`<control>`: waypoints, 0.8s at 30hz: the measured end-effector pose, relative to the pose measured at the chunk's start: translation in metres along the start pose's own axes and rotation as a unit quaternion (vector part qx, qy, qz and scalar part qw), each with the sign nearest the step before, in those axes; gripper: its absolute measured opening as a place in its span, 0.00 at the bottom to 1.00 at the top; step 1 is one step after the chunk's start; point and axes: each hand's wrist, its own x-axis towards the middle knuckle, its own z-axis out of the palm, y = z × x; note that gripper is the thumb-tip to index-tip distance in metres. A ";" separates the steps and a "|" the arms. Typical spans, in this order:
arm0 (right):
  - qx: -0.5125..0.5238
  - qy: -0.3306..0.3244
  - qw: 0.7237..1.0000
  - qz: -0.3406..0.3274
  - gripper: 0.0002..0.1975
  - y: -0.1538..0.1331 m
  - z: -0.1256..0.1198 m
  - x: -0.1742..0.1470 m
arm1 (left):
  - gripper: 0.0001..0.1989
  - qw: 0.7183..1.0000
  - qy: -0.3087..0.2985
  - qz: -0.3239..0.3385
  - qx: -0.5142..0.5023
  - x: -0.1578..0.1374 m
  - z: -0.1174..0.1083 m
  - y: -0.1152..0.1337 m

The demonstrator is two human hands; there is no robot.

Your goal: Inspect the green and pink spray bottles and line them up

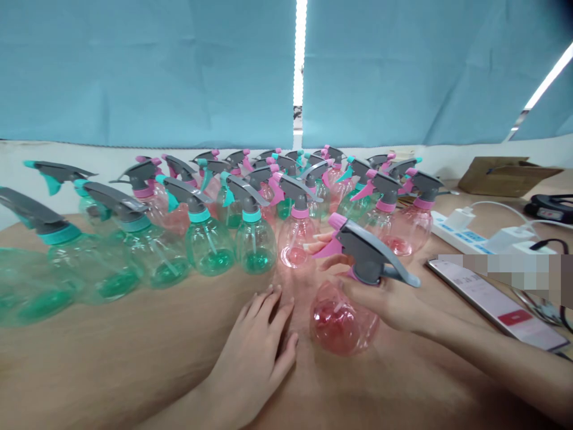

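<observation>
In the head view, my right hand is closed around the neck of a pink spray bottle with a grey and pink trigger head. The bottle tilts a little and its nozzle points left; some fingers are hidden behind the trigger head. Whether its base touches the table cannot be made out. My left hand lies palm down on the wooden table, fingers stretched out, holding nothing. Just beyond my hands stand another pink spray bottle and a green spray bottle.
Several more green and pink spray bottles crowd the back, with a row of green ones running left. To the right are a phone, a white power strip with chargers and cables, and a brown paper bag. Blue curtains hang behind.
</observation>
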 end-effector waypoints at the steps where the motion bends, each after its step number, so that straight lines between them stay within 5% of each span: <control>1: 0.003 0.002 1.000 -0.003 0.05 0.000 0.000 0.000 | 0.19 1.000 -0.004 -0.001 0.001 0.000 0.000 0.000; 24: -0.055 0.017 0.998 -0.033 0.05 0.002 0.000 0.002 | 0.19 1.000 0.003 0.001 0.000 0.001 0.000 -0.001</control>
